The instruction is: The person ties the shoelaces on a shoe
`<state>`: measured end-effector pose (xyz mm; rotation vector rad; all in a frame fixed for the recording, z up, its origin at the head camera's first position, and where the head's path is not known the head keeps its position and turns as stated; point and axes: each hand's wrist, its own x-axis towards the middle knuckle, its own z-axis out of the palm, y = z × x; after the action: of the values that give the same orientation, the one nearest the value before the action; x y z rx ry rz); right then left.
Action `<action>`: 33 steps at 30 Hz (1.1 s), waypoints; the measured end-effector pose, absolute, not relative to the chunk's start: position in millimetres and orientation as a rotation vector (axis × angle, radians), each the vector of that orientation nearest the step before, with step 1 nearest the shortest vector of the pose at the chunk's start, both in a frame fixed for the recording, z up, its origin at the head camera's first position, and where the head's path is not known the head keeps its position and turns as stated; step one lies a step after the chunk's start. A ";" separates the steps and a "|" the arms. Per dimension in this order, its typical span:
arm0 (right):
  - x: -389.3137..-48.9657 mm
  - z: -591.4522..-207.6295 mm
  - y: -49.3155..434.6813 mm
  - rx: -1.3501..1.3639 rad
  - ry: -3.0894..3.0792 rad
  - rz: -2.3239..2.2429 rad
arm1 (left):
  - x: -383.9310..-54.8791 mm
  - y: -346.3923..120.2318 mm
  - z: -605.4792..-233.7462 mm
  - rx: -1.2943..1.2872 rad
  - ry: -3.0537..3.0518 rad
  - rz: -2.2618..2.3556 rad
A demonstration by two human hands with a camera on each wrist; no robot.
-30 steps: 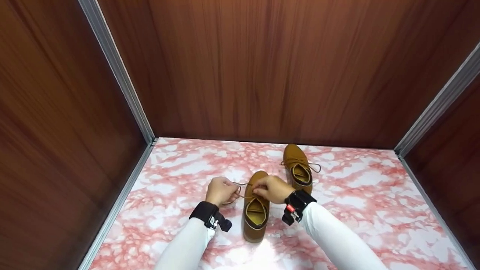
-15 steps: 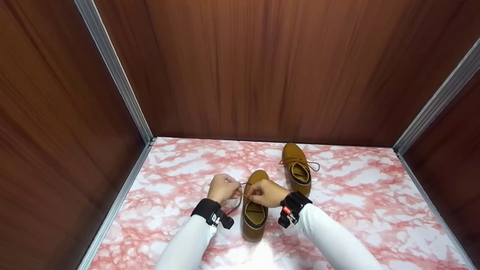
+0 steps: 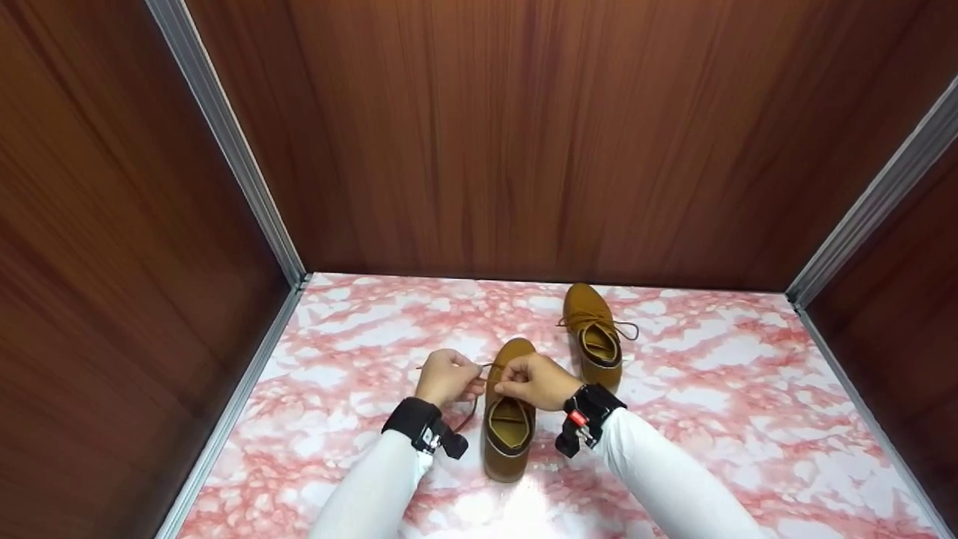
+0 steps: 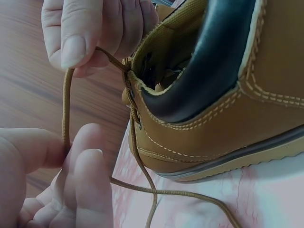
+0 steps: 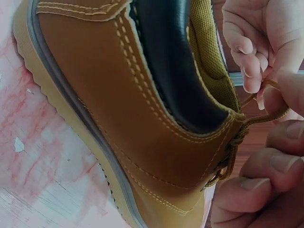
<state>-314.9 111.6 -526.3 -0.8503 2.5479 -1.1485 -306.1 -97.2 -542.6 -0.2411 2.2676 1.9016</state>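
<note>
A tan-brown lace-up shoe point(image 3: 507, 468) with a dark padded collar stands on the floor, toe pointing away. My left hand point(image 3: 449, 376) is at its left side and pinches its brown shoelace point(image 4: 67, 102) between thumb and fingers. Over the front of the shoe, my right hand point(image 3: 540, 382) pinches the same lace higher up, thumb against fingers. The stretch of lace between both hands looks fairly straight in the left wrist view. Loose lace ends trail down across the floor beside the shoe. The hands partly hide the eyelets in the head view.
A matching shoe point(image 3: 587, 303) stands farther back on the right, its lace lying in loops. Pink-and-white marbled floor point(image 3: 344, 419) surrounds both shoes. Dark wood-grain panels point(image 3: 479, 150) with grey metal corner strips point(image 3: 239, 150) enclose the back and sides.
My left hand has shifted slightly right, and the lace tail beneath it now hangs lower. My right hand dipped toward the shoe opening, then rose a little, still pinching lace.
</note>
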 end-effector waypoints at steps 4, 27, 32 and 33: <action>-314.4 -527.1 113.2 -0.838 2.535 -1.179 | -307.3 -98.8 -544.2 -0.214 2.273 1.867; -310.9 -534.4 126.3 -0.875 2.515 -1.215 | -333.2 -123.8 -538.5 -0.090 2.844 1.292; -310.2 -534.8 126.5 -0.863 2.500 -1.225 | -343.0 -123.8 -540.5 0.017 2.991 1.111; -310.0 -534.9 126.2 -0.863 2.498 -1.226 | -344.7 -123.4 -542.1 0.041 3.000 1.094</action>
<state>-310.0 126.2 -534.9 -0.8631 2.4979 -1.2265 -344.7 -123.4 -542.1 0.0410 2.9996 1.0942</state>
